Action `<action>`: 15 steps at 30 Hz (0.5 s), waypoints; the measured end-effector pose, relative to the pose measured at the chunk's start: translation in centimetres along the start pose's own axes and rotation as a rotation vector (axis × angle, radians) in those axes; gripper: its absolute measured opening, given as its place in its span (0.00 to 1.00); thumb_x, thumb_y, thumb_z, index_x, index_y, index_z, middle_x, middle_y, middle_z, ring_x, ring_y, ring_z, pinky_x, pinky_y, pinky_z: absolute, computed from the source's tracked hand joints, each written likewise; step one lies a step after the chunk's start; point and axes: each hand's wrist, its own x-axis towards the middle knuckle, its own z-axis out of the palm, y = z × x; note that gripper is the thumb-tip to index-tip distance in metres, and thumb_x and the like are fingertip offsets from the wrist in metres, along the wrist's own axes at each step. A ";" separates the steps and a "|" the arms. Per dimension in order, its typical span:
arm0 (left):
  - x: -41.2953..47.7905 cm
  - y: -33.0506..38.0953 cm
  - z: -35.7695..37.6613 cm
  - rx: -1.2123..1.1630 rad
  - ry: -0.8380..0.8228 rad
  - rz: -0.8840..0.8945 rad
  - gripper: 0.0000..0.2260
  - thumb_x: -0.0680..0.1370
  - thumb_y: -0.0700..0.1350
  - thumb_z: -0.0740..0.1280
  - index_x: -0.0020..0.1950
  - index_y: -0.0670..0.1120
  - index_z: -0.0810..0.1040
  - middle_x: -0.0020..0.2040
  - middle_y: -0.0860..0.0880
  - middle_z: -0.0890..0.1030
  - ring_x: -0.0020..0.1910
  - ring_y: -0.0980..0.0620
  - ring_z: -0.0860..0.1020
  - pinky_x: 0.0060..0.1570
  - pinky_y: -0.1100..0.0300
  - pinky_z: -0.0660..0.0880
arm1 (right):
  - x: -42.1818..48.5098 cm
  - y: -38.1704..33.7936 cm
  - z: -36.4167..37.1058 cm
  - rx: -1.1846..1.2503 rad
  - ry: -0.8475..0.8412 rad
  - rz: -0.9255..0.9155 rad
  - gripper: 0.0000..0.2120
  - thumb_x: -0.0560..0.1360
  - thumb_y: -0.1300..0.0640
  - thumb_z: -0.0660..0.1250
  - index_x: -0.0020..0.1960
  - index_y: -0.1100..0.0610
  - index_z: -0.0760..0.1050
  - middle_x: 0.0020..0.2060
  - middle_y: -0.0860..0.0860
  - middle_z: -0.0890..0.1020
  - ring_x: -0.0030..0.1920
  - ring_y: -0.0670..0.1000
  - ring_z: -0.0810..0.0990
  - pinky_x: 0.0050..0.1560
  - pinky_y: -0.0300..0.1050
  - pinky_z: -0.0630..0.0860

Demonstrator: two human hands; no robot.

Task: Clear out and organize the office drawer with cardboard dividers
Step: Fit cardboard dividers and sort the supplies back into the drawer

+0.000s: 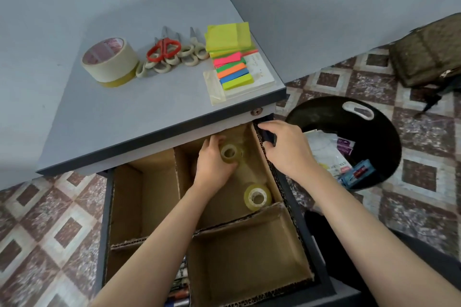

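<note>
Left hand (212, 167) grips tape roll (230, 153) by rim; likely light, stiff, slick; right hand (287, 147) curled on drawer (299, 222) side.

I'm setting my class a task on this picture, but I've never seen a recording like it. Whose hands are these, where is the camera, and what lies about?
There is no machine: a person wears one camera on the head, looking down at their own hands. The left hand holds a clear tape roll in the back right compartment of the open drawer, which cardboard dividers split up. The right hand grips the drawer's right wall. A second tape roll lies nearer in that compartment. On the desk top lie masking tape, scissors and sticky notes. A bin stands beside.
</note>
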 end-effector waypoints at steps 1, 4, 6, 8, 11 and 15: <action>0.2 0.0 0.2 0.008 -0.002 0.003 0.28 0.69 0.40 0.74 0.66 0.44 0.69 0.63 0.46 0.74 0.61 0.49 0.73 0.57 0.62 0.71 | 0.0 0.1 0.0 0.002 -0.013 0.013 0.20 0.75 0.64 0.64 0.66 0.55 0.73 0.65 0.51 0.75 0.63 0.54 0.74 0.64 0.52 0.71; 0.6 -0.1 0.6 0.009 -0.013 0.001 0.29 0.69 0.40 0.75 0.67 0.45 0.69 0.63 0.46 0.73 0.61 0.49 0.73 0.59 0.61 0.71 | 0.0 0.2 0.1 0.007 -0.024 0.022 0.20 0.75 0.63 0.64 0.67 0.55 0.73 0.66 0.51 0.74 0.64 0.54 0.73 0.65 0.52 0.71; 0.9 -0.1 1.0 0.013 -0.014 0.003 0.29 0.69 0.40 0.75 0.67 0.45 0.69 0.63 0.46 0.73 0.61 0.49 0.73 0.59 0.61 0.71 | 0.2 0.1 0.0 0.011 -0.020 0.025 0.20 0.75 0.63 0.64 0.67 0.55 0.73 0.66 0.51 0.74 0.64 0.54 0.73 0.65 0.51 0.70; 1.2 -0.1 1.2 0.008 -0.009 -0.005 0.29 0.69 0.41 0.75 0.67 0.45 0.69 0.63 0.46 0.74 0.61 0.50 0.73 0.58 0.62 0.70 | 0.3 0.1 -0.1 0.014 -0.026 0.030 0.20 0.76 0.62 0.65 0.67 0.54 0.73 0.66 0.51 0.74 0.65 0.53 0.73 0.66 0.50 0.70; 1.6 -0.2 1.6 0.006 -0.021 -0.011 0.29 0.69 0.41 0.75 0.67 0.45 0.69 0.63 0.46 0.74 0.61 0.50 0.73 0.58 0.60 0.71 | 0.3 0.3 -0.3 0.008 -0.044 0.023 0.20 0.76 0.61 0.65 0.68 0.53 0.72 0.67 0.50 0.73 0.66 0.53 0.71 0.67 0.49 0.69; 1.4 -0.3 1.8 0.014 -0.016 0.016 0.27 0.69 0.41 0.75 0.66 0.45 0.70 0.62 0.46 0.74 0.60 0.50 0.74 0.56 0.62 0.70 | 0.2 0.4 -0.3 0.013 -0.049 0.014 0.20 0.76 0.61 0.64 0.68 0.53 0.72 0.67 0.50 0.72 0.66 0.53 0.71 0.67 0.49 0.68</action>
